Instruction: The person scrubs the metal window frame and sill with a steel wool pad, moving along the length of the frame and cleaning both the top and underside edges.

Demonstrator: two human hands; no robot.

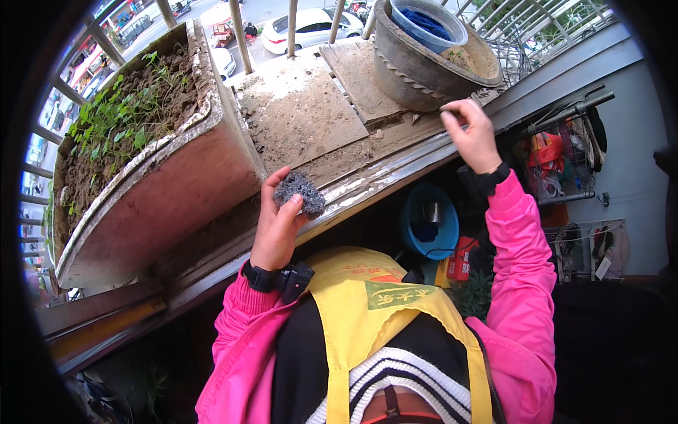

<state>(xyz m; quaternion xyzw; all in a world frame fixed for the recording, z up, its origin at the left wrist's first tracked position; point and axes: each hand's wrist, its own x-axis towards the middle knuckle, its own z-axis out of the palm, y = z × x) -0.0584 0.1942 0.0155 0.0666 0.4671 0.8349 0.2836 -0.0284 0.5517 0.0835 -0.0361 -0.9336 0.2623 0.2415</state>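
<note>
Scourer (pixel 299 192) — a grey, wiry wad — sits in the left hand (pixel 277 220), pinched between thumb and curled fingers, just above the front edge of the ledge (pixel 367 177). That hand wears a black wristband and comes out of a pink sleeve (pixel 240 339). Nearest the camera are a yellow apron (pixel 367 297) over a dark striped top, and both pink sleeves rising from the lower edge.

Below the ledge, between the arms, lies a blue basin (pixel 429 222) with something dark in it; beside it is a red packet (pixel 462 258), and farther right a wire cart (pixel 565 162) holding coloured bags.

The right hand (pixel 472 131) is raised to the ledge's right part, fingers drawn together in a narrow pinch at the foot of the round pot (pixel 417 67); whether it holds anything between the fingertips I cannot tell.

On the ledge, dirt is scattered over worn slabs (pixel 304 113). At the left stands a long trough planter (pixel 162 191), tilted in this view, filled with soil and small green shoots. The round pot stands at the far right — grey, with a ribbed band, and a blue-rimmed bucket (pixel 427 21) set inside it.

Beyond the railing bars (pixel 240 35), well below, a street shows with a white car (pixel 311 28).
</note>
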